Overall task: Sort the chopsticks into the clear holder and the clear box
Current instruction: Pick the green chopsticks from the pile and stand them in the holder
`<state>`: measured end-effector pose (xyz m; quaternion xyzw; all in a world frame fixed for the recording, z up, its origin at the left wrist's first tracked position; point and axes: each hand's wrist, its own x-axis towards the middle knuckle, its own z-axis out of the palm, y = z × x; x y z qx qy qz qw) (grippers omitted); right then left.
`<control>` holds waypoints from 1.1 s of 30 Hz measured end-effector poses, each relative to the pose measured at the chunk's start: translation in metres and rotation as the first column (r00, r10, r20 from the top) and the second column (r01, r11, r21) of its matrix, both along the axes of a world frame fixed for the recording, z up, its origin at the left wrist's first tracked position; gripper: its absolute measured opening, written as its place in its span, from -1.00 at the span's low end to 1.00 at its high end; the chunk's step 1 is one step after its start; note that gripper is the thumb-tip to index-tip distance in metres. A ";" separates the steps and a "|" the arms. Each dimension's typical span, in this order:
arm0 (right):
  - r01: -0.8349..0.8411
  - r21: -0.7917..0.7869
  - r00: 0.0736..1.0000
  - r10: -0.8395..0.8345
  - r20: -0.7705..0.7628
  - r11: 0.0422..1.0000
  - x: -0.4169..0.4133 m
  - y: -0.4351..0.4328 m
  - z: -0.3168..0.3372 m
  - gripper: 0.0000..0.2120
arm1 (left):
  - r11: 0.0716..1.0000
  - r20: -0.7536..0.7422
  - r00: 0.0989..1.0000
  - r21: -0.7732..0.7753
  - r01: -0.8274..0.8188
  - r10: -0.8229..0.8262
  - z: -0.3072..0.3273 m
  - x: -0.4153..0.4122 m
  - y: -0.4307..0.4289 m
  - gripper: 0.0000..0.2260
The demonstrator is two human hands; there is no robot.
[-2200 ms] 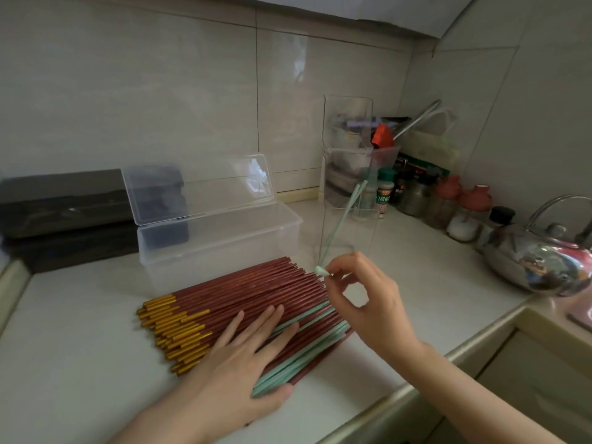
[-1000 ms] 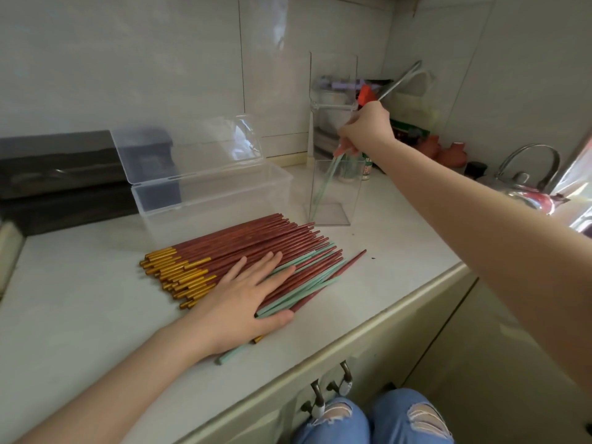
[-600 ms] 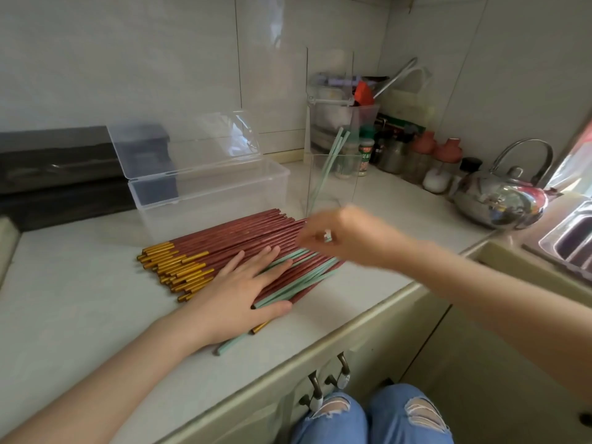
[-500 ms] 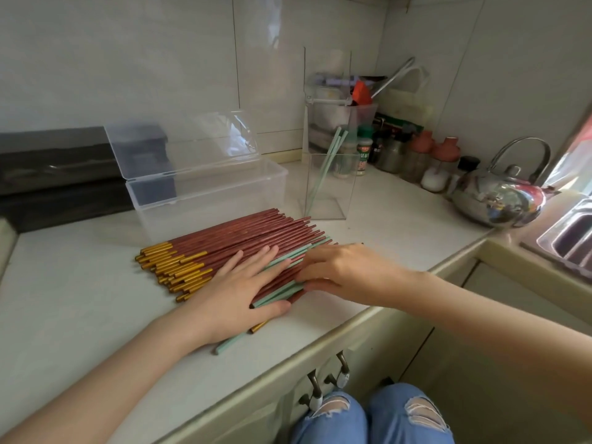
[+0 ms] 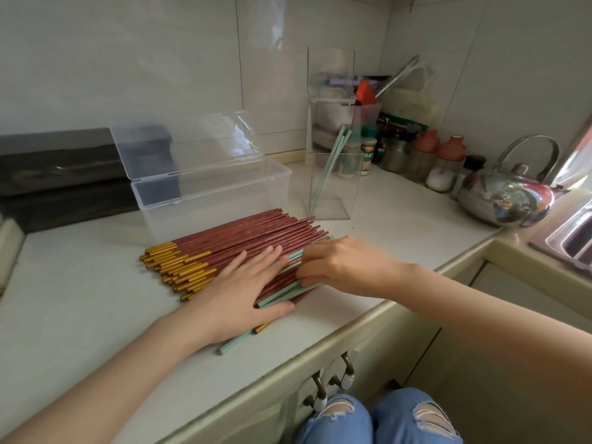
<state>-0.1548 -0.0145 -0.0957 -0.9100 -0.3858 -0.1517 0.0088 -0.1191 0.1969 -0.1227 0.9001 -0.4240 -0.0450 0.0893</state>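
- The chopstick pile [image 5: 243, 241] lies slantwise on the table [image 5: 80, 299], its near end close to the front edge [image 5: 320, 342]. A bare strip of top shows between the two, and wider bare top opens to the pile's left and right.
- The pile is mostly dark red sticks with gold ends [image 5: 173, 267] fanned to the left. A few pale green chopsticks [image 5: 282, 294] lie mixed along its near side, and one pokes out toward the front edge.
- My left hand [image 5: 243, 293] rests flat on the pile's near half, its fingers [image 5: 266, 256] straight and spread, pressing down and holding nothing.
- My right hand [image 5: 346, 267] lies palm down on the pile's right tips. Its fingers [image 5: 312, 251] reach left onto the pale green chopsticks with the thumb tucked beneath. I cannot tell whether they have pinched one.
- The clear box [image 5: 217, 200] stands just behind the pile, its lid [image 5: 189, 145] raised open.
- The clear holder [image 5: 333, 187] stands upright behind the pile's right tips, a little apart, with a leaning pair [image 5: 330, 168] of the same green inside.
- Farther right of the pile sits a steel kettle [image 5: 509, 197], and behind and to the left are black cases [image 5: 57, 174].
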 end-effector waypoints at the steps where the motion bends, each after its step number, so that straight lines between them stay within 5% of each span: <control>1: -0.022 -0.015 0.999 0.023 0.024 1.000 -0.002 0.000 -0.001 -0.73 | 1.000 0.000 1.000 0.001 0.000 0.000 0.000 -0.001 0.000 -0.24; 15: 0.004 -0.183 0.985 0.028 0.172 0.983 -0.012 0.002 -0.001 -0.87 | 1.000 0.021 1.000 0.001 0.002 -0.002 0.000 -0.002 0.000 -0.28; 20: 0.072 -0.064 0.923 -0.043 0.384 0.995 0.002 -0.018 0.046 -0.84 | 1.000 0.015 1.000 0.008 -0.003 0.003 0.000 -0.003 0.001 -0.30; 22: 0.109 0.151 0.884 -0.165 0.438 0.983 0.016 -0.028 0.067 -0.87 | 1.000 0.027 1.000 0.018 -0.001 0.000 0.001 -0.003 0.001 -0.29; 24: 0.178 0.550 0.871 -0.390 0.297 0.816 0.038 -0.034 0.088 -0.95 | 1.000 0.031 1.000 0.024 -0.001 0.000 0.001 -0.003 0.000 -0.28; 27: 0.265 0.914 0.840 -0.539 -0.062 0.306 0.079 -0.040 0.114 -0.95 | 1.000 0.030 1.000 0.032 0.002 -0.002 0.001 -0.003 0.001 -0.28; 29: 0.362 0.922 0.801 -0.553 -0.230 0.141 0.104 -0.046 0.123 -0.89 | 1.000 0.031 1.000 0.030 0.003 -0.004 0.002 -0.003 0.000 -0.28; 33: 0.632 0.773 0.664 -0.555 -0.501 0.058 0.134 -0.055 0.114 -0.82 | 0.999 0.035 0.999 0.041 0.008 -0.009 0.001 -0.002 0.000 -0.27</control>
